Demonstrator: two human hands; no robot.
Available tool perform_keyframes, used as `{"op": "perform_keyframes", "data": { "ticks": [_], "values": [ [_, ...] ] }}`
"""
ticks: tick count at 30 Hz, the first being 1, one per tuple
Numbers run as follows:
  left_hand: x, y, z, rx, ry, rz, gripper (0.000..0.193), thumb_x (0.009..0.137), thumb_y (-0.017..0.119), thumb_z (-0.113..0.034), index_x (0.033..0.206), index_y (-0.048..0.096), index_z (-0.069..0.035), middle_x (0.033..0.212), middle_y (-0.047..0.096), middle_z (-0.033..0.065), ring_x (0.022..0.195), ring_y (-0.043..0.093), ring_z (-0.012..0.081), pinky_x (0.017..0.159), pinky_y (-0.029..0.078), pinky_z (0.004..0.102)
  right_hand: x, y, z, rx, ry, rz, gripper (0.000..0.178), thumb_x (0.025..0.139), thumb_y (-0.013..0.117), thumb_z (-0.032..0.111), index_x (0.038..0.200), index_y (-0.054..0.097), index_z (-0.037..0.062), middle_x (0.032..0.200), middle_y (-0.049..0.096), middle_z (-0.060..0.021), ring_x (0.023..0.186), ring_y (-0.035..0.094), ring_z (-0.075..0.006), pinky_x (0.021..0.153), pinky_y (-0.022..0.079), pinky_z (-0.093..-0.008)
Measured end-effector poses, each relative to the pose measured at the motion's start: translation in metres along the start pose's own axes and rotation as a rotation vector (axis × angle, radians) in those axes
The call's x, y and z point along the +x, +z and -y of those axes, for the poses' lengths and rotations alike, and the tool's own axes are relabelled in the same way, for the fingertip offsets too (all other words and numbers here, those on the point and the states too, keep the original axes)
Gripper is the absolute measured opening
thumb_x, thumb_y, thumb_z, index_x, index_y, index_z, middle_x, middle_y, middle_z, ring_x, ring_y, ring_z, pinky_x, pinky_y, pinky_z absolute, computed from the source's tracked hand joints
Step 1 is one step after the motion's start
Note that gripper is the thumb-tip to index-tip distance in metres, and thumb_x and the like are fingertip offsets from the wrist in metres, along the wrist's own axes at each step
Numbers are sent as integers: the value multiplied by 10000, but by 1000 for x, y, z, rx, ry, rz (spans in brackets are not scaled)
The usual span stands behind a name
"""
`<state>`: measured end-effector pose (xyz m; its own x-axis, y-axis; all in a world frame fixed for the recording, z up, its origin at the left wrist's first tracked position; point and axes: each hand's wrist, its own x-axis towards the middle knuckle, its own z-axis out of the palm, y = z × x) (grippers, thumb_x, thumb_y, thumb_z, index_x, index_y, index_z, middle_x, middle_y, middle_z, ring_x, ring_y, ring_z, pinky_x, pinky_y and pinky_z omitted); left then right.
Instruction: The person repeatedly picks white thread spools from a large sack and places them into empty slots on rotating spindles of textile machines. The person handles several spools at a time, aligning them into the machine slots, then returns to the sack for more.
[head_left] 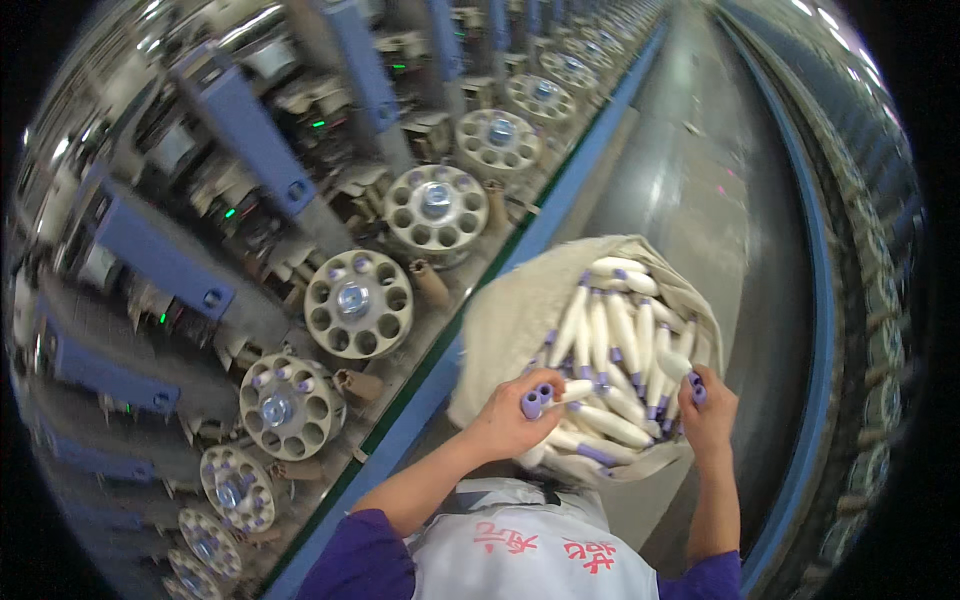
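Note:
Two yarn bobbins [575, 391] are in my left hand [508, 415], which is closed around them over the near left side of a sack. Their purple tube ends point back toward me, and the white yarn reaches out over the pile. At the sack's right side, my right hand [710, 415] grips another yarn bobbin [676, 364], its purple end beside the fingers. Many white bobbins with purple tube ends [620, 330] lie jumbled in the off-white cloth sack [500, 320], whose mouth gapes upward between my hands.
A row of round bobbin magazines [353, 299] with ring-shaped pockets runs along the machine on the left; a few pockets hold purple tubes. Blue machine arms [245, 130] rise behind them. A blue rail [590, 170] edges the aisle floor [700, 160]. Another machine row [865, 300] borders the right.

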<state>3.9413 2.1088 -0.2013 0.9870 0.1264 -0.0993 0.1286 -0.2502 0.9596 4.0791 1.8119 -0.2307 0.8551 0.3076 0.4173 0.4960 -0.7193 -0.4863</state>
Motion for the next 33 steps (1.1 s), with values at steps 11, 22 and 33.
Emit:
{"op": "perform_keyframes", "data": {
  "ticks": [11,22,33],
  "values": [
    [-262,-147,-12,-67,432,-257,286,818,725,-225,1040,672,-52,1276,490,190,1180,503,332,990,402,428,-29,40,402,1634,377,1318,447,739,756,50,1100,494,25,830,631,-103,642,668,-212,558,552,-310],
    [-367,-324,113,-1298,86,-774,444,948,561,-417,1096,616,-2,1110,636,185,965,642,313,900,525,457,-126,204,523,1124,233,1713,456,964,547,379,1225,513,5,739,609,-52,488,532,-114,405,421,-236],
    [-316,-378,122,-1230,279,-927,446,882,665,-421,1087,626,-27,1017,654,100,943,622,254,878,520,424,-130,199,467,1085,-232,1358,648,900,683,220,1430,360,36,1229,563,-142,867,575,-117,708,477,-247]
  ]
}}
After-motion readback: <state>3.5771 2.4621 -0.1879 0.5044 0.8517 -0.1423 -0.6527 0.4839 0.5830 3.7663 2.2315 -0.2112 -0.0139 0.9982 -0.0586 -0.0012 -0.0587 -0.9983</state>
